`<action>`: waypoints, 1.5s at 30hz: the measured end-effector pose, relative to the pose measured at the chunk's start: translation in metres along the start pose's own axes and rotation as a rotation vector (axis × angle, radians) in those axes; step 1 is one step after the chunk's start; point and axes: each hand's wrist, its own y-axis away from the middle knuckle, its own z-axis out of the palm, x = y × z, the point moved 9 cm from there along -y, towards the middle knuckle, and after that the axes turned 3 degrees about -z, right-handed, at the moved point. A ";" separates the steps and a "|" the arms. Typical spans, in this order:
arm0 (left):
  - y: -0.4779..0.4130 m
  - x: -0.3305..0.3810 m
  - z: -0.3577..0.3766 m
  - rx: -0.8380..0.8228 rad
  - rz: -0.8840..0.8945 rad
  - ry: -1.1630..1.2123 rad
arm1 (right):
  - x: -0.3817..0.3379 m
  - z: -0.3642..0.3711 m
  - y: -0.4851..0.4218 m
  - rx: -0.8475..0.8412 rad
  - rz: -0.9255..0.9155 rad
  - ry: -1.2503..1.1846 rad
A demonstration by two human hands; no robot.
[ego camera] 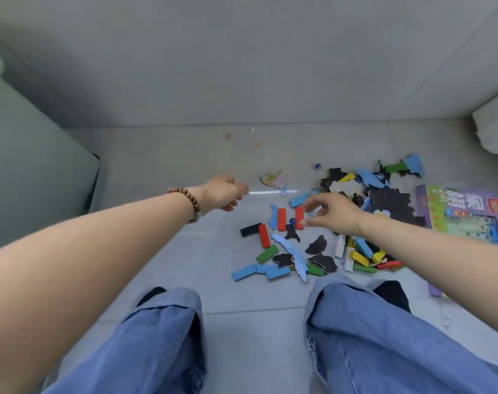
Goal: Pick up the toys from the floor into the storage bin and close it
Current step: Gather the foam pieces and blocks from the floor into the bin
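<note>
Toys lie scattered on the grey floor: red blocks (281, 219), blue blocks (243, 272), a green block (267, 253), a black block (250, 229), dark puzzle pieces (317, 245) and a blue marble (292, 221). My right hand (334, 213) reaches over the pile, its thumb and forefinger pinching a red block (299, 217) at its right edge. My left hand (224, 193), with a bead bracelet on the wrist, hovers blurred with curled fingers at the left end of a faint bright line (273, 191) that may be a clear bin's rim. Whether it holds anything is unclear.
A purple and green puzzle box (463, 214) lies flat at the right. More blocks and pieces (361, 257) sit under my right forearm. Small marbles (229, 135) lie farther off near the wall. A grey cabinet (37, 166) stands left, and a white object (495, 126) right.
</note>
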 end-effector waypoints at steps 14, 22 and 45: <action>-0.064 -0.031 0.046 0.041 -0.143 0.480 | 0.039 0.034 -0.049 0.182 -0.007 0.124; -0.070 -0.009 0.074 -0.133 -0.206 0.783 | 0.004 0.006 -0.059 0.299 -0.126 -0.524; -0.112 0.010 0.018 -0.069 -0.153 1.071 | -0.056 -0.036 -0.144 0.272 -0.211 -0.456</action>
